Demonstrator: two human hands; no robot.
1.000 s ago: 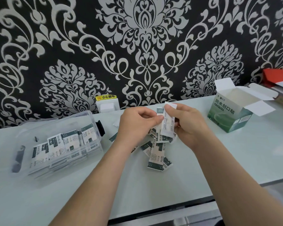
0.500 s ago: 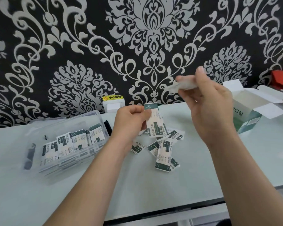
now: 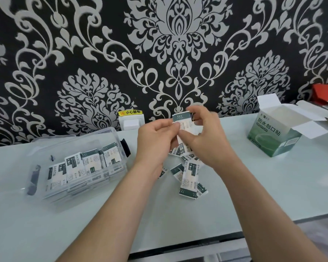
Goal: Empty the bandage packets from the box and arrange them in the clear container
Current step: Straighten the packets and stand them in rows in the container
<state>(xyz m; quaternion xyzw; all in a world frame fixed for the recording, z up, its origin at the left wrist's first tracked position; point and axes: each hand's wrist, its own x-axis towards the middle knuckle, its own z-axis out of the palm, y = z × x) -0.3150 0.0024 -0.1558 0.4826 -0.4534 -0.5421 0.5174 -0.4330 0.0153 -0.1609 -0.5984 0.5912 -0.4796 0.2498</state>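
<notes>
Right hand (image 3: 206, 142) returned to left hand (image 3: 155, 142); both pinch packets (image 3: 181, 118); four visible in container (image 3: 80, 140)

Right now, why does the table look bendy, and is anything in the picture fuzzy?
Head view: the wide-angle lens curves the table edge; the right hand, on the held packet, smears slightly at its fingertips, probably motion blur; print on the box and the packets in the clear container looks sharp; light is soft, shadows faint.
</notes>
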